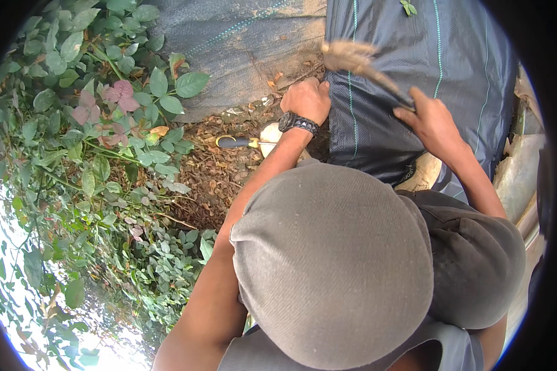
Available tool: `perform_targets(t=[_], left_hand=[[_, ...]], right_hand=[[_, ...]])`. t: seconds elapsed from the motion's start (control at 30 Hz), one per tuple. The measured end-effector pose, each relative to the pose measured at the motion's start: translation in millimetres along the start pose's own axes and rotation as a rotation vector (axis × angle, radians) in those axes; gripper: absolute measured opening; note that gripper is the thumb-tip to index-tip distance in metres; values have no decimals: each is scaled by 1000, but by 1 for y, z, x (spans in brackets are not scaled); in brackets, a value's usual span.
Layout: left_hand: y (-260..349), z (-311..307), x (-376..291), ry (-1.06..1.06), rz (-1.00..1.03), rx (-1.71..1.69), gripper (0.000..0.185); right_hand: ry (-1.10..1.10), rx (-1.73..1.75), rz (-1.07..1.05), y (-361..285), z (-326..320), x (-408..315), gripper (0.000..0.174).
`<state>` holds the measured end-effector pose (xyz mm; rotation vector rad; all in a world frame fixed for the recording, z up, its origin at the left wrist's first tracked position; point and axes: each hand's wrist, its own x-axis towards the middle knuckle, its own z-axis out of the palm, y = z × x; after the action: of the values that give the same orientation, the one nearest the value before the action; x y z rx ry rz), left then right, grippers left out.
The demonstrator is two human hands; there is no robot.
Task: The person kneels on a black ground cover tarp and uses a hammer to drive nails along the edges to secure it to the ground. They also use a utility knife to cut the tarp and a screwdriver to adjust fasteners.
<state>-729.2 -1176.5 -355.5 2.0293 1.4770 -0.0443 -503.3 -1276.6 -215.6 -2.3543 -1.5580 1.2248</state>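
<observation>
My right hand (431, 118) grips the handle end of a hammer-like tool (369, 65), blurred and raised over black woven ground-cover fabric (399, 55). My left hand (308, 97), with a dark watch on its wrist, is at the fabric's left edge; its fingers are bent, and what they hold is hidden. Left of that forearm, on leaf litter, lies a tool with a black and yellow handle (234, 142), its metal part over a pale round object (270, 137) partly hidden by the arm.
Leafy rose-like bushes (158, 88) crowd the left side. An older, soil-covered fabric sheet (241, 51) spreads at the top. Dry leaves (213, 171) cover the ground beside my left arm. Crumpled pale plastic sheeting (520, 176) lies at the right edge.
</observation>
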Motion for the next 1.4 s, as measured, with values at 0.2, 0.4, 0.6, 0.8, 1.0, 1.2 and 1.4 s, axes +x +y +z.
perform_targets(t=[0.2, 0.4, 0.6, 0.8, 1.0, 1.2, 1.4], left_hand=[[2, 1, 1, 12, -10, 32, 32], [4, -3, 0, -23, -47, 24, 32], [3, 3, 1, 44, -17, 10, 33], [1, 1, 1, -10, -36, 29, 32], [3, -1, -1, -8, -48, 23, 33], [4, -4, 0, -45, -45, 19, 31], [6, -8, -2, -26, -21, 10, 30]], right_hand=[[76, 166, 1, 2, -2, -4, 40], [-19, -42, 26, -5, 4, 3, 38], [97, 241, -12, 3, 3, -7, 38], [60, 72, -13, 13, 20, 3, 39], [61, 227, 51, 15, 18, -3, 39], [-31, 34, 79, 16, 12, 8, 38], [210, 302, -62, 24, 15, 2, 36]])
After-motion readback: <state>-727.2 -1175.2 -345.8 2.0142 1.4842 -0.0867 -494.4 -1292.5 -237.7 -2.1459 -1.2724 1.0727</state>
